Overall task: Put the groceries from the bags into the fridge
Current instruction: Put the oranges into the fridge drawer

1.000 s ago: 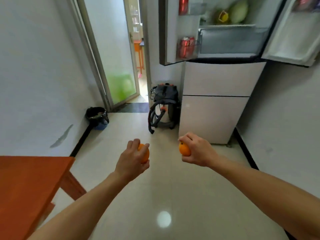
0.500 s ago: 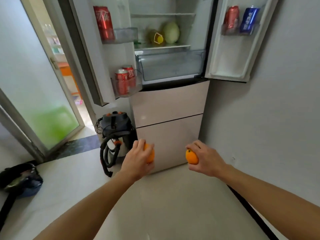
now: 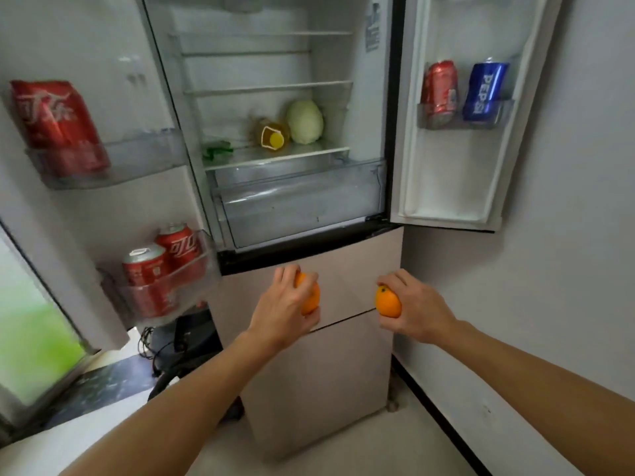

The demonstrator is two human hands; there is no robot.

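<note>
Left hand (image 3: 285, 310) is gripping left orange (image 3: 309, 298) in curled fingers, right hand (image 3: 417, 309) gripping right orange (image 3: 387, 301); fridge (image 3: 357, 259) standing open at twelve o'clock.

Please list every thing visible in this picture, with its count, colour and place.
fridge: 1, pale drawer fronts, both upper doors open
red cans: 2 in the left door's lower shelf, 1 in the right door; upper left shelf blurred
blue can: 1, right door
cabbage: 1, pale green, lowest shelf
bottle: 1, yellow, lying beside the cabbage
green item: 1, same shelf, unclear
clear drawer: 1, under that shelf
dark appliance: 1, floor under left door
oranges: 2, orange, one per hand
left hand: grips one orange
right hand: grips the other
</note>
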